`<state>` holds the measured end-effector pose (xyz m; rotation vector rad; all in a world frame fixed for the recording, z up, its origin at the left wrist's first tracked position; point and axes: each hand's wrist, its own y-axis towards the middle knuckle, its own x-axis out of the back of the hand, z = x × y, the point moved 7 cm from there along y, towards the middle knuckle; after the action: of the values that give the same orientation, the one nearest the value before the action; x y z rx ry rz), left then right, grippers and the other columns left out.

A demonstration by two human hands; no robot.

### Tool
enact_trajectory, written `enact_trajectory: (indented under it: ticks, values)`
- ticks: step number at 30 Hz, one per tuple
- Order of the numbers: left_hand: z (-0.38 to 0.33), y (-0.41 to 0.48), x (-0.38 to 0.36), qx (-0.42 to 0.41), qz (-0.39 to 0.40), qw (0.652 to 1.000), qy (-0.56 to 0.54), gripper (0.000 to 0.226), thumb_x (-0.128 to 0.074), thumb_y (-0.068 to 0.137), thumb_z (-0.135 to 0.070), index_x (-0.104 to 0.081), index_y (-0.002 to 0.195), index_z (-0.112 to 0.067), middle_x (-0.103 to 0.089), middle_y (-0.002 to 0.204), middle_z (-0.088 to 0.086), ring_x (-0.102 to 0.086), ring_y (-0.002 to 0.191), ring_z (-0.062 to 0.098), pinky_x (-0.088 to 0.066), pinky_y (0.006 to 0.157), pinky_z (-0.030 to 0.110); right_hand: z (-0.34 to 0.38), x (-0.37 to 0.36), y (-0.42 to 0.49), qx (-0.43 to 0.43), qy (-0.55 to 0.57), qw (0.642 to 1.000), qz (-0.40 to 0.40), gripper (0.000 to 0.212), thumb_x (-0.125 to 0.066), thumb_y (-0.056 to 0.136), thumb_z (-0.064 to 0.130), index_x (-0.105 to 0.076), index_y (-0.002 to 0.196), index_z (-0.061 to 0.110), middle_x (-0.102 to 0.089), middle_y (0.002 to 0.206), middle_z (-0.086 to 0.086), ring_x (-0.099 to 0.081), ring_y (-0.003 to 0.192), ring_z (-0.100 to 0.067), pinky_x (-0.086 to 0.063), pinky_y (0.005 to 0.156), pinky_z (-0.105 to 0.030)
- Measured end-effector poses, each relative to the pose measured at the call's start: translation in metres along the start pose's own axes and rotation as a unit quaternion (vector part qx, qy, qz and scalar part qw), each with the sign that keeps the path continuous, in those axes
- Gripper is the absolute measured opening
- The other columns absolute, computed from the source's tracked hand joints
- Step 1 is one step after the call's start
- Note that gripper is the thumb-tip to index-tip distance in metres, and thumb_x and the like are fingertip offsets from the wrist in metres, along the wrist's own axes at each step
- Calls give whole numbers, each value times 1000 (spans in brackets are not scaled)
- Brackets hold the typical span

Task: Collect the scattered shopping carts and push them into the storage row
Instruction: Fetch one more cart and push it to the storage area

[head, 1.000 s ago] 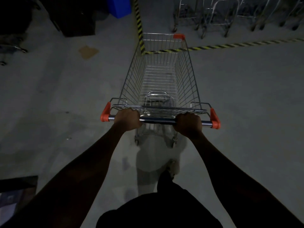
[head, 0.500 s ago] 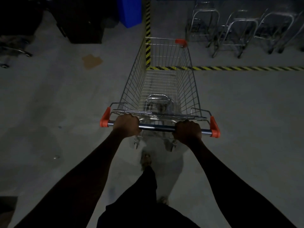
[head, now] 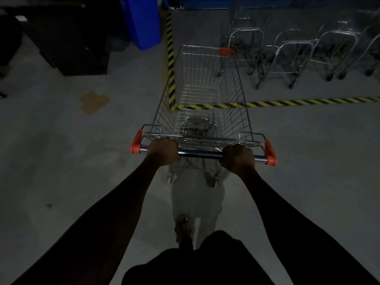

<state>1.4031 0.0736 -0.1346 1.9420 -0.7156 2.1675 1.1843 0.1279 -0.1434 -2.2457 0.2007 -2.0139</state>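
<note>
Both fists, left hand (head: pixel 163 151) and right hand (head: pixel 238 159), grip the cart (head: pixel 202 95) handle, its nose crossing the striped line (head: pixel 298 102); parked carts (head: pixel 287 50) wait ahead, nesting undone

I am in a dim store's cart bay: bare concrete floor (head: pixel 61 161), yellow-black hazard tape (head: pixel 308 102), metal carts (head: pixel 296 43) parked in a row.

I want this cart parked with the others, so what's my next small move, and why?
Probably angle the shopping cart slightly right while pushing. The left hand and right hand grip its handle bar, its front reaches past the striped floor tape, and the parked carts stand ahead to its right.
</note>
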Motion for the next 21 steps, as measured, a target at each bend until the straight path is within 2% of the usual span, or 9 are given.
enact_trajectory:
  ticks: [4, 7, 11, 14, 19, 21]
  values:
    - [11, 74, 17, -5, 5, 1000, 2, 37, -59, 78, -49, -69, 96, -18, -70, 96, 8, -66, 90, 29, -50, 77, 35, -21, 10, 64, -10, 10, 1000, -3, 29, -58, 75, 43, -67, 76, 16, -68, 74, -9, -67, 69, -34, -51, 62, -37]
    - [19, 132, 31, -8, -1, 1000, 8, 35, -59, 77, -47, -70, 92, -17, -71, 94, 8, -67, 89, 30, -51, 77, 36, -38, 22, 119, -19, 12, 1000, 11, 27, -60, 77, 42, -69, 80, 17, -70, 77, -7, -68, 73, -33, -47, 63, -33]
    - [35, 222, 50, 5, -10, 1000, 15, 37, -59, 74, -48, -70, 95, -20, -71, 95, 6, -67, 92, 28, -51, 79, 35, -64, 36, 202, -20, 26, 999, -19, 26, -60, 76, 38, -69, 77, 15, -70, 74, -8, -68, 68, -33, -50, 63, -34]
    - [44, 295, 68, 17, -10, 1000, 14, 40, -59, 74, -50, -70, 97, -21, -71, 97, 7, -67, 94, 27, -51, 80, 36, -90, 44, 277, -7, 20, 1000, -14, 29, -57, 78, 43, -70, 84, 17, -71, 82, -7, -69, 76, -31, -49, 64, -32]
    - [52, 390, 89, 26, 14, 1000, 9, 38, -60, 73, -48, -68, 100, -22, -70, 101, 5, -66, 96, 27, -51, 81, 36, -126, 50, 372, -2, -24, 1000, 3, 29, -51, 73, 40, -63, 68, 15, -66, 68, -8, -66, 62, -31, -52, 62, -36]
    - [59, 423, 94, 32, 13, 999, 1, 39, -58, 71, -50, -68, 97, -22, -71, 99, 5, -66, 95, 26, -51, 80, 36, -137, 54, 408, 1, -18, 1000, 24, 30, -54, 75, 42, -67, 76, 15, -69, 77, -8, -68, 71, -31, -50, 65, -34]
